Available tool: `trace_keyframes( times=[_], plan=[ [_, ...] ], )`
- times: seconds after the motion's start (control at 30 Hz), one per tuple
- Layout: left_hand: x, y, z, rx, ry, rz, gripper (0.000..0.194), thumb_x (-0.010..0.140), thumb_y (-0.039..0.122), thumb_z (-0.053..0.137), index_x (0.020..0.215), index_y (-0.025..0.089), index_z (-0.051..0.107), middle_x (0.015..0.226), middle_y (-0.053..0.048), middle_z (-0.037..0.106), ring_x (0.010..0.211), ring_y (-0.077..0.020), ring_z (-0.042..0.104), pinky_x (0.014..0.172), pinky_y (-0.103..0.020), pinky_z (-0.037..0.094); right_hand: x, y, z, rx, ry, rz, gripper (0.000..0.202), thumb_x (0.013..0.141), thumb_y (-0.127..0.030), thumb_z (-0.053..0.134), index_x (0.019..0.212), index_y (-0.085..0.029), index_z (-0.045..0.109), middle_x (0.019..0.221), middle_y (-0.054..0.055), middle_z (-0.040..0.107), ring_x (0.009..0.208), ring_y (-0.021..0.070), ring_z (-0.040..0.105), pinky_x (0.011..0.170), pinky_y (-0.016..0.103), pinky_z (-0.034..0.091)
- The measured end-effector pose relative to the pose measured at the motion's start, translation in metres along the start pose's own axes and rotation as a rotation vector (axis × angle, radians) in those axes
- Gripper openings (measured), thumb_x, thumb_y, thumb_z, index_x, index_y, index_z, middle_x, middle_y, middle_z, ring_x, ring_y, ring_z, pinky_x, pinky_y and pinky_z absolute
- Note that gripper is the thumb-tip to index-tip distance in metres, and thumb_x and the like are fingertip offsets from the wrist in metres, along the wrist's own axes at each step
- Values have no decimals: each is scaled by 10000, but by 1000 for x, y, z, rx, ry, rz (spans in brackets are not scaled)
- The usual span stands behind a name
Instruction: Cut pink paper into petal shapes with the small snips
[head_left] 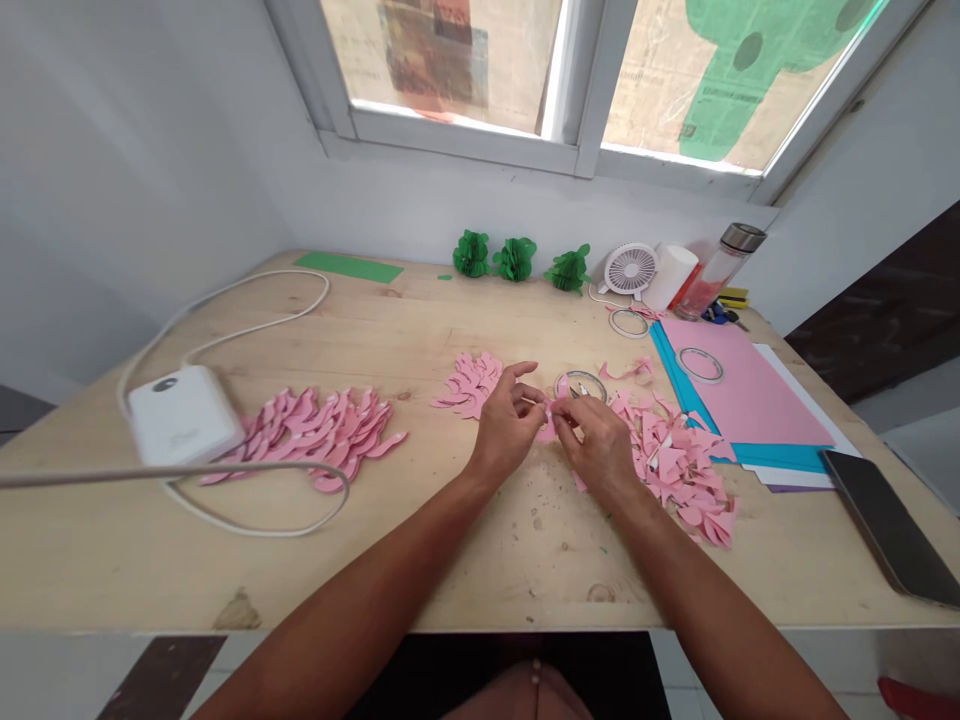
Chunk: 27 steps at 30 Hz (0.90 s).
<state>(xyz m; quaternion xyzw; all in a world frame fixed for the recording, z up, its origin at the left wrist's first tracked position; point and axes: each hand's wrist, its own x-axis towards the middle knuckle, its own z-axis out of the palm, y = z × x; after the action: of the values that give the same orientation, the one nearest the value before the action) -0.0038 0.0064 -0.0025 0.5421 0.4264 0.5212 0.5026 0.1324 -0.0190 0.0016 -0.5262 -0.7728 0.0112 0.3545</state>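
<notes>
Both my hands meet over the middle of the table, pinching a small pink paper piece (549, 428) between them. My left hand (510, 415) grips its left side, fingers curled. My right hand (596, 435) has thumb and forefinger closed on the right side, partly covering it. Just behind the hands lie a tape roll (600, 383) and what look like scissor tips. A small cluster of pink paper petals (469, 385) sits left of my left hand. Beside my right hand spreads a heap of pink paper scraps (682, 465).
A larger petal pile (322, 430) lies left, by a white power bank (184, 415) with a looping cable. Green paper flowers (516, 259), a small fan (631, 270) and a bottle (724, 270) stand along the wall. Coloured sheets (757, 390) and a phone (885, 520) lie right.
</notes>
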Motion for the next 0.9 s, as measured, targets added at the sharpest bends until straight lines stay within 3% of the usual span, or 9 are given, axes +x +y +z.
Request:
trace_keyframes(
  times=[0.33, 0.57, 0.73, 0.9],
  plan=[
    [0, -2, 1, -43, -18, -2, 493, 684, 128, 564, 1162, 200, 465, 762, 2, 593, 610, -100, 564, 593, -232, 464, 0, 1, 1, 22, 66, 16, 128, 847, -213, 478, 803, -186, 595, 726, 43, 613, 692, 158, 549, 647, 268, 412],
    [1, 2, 1, -100, 37, -21, 510, 654, 108, 569, 1146, 195, 468, 742, 11, 589, 565, -91, 545, 563, -229, 454, 1, -2, -6, 233, 166, 268, 157, 832, -256, 479, 773, -176, 600, 672, 4, 569, 584, 120, 481, 556, 237, 373],
    [2, 5, 0, -189, 56, -40, 520, 641, 117, 595, 1139, 192, 465, 725, 18, 593, 564, -90, 540, 571, -232, 455, 1, 4, -1, 421, 64, 449, 211, 805, -336, 501, 713, -172, 596, 568, -33, 476, 529, 106, 423, 497, 226, 322],
    [0, 8, 1, -234, 55, -46, 515, 640, 122, 606, 1132, 189, 466, 711, 26, 598, 565, -89, 546, 592, -238, 459, 2, 4, 4, 606, -48, 530, 178, 752, -337, 551, 727, -168, 602, 586, -32, 492, 521, 98, 412, 485, 223, 312]
  ],
)
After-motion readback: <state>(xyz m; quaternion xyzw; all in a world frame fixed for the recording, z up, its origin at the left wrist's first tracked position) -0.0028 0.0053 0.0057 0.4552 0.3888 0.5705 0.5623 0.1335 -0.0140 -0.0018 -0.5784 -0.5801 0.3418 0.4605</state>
